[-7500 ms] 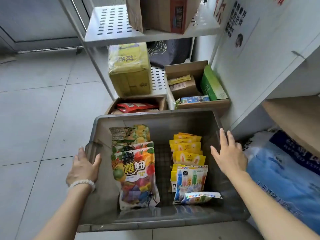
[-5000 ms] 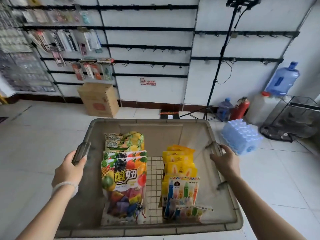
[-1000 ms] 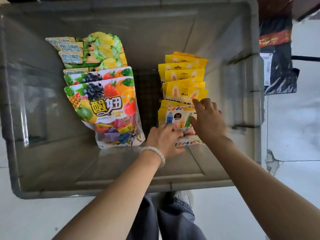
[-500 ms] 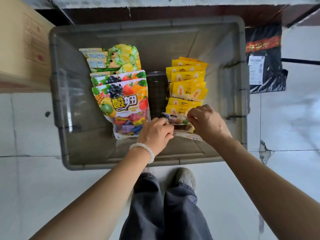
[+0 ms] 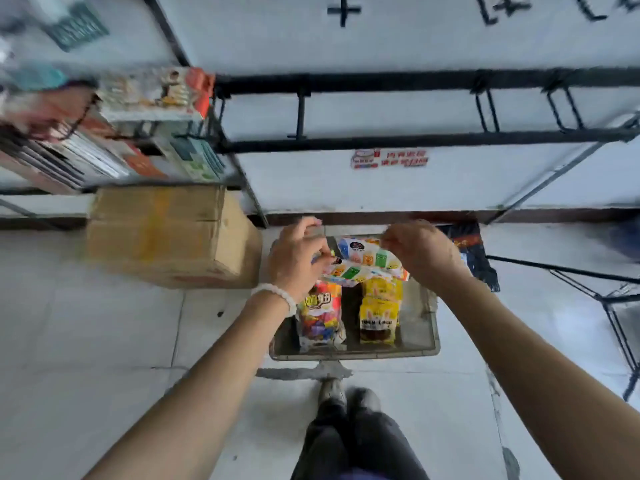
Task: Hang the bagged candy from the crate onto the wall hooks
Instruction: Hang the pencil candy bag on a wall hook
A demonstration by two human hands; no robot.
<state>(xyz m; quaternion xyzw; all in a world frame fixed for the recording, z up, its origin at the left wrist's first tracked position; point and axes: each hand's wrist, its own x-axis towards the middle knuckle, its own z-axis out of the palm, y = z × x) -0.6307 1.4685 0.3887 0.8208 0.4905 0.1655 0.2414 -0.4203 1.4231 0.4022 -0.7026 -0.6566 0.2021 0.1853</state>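
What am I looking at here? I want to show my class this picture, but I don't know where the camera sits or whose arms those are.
There is no machine here: a person wears a wide-angle camera on the head, so you look down along their own arms. The left hand and right hand together hold up a few white candy bags printed with small coloured figures. Below, on the tiled floor, stands a grey crate with more candy: a fruit-print bag and yellow bags. Ahead is a white wall with black hooks. A cardboard box sits to the left.
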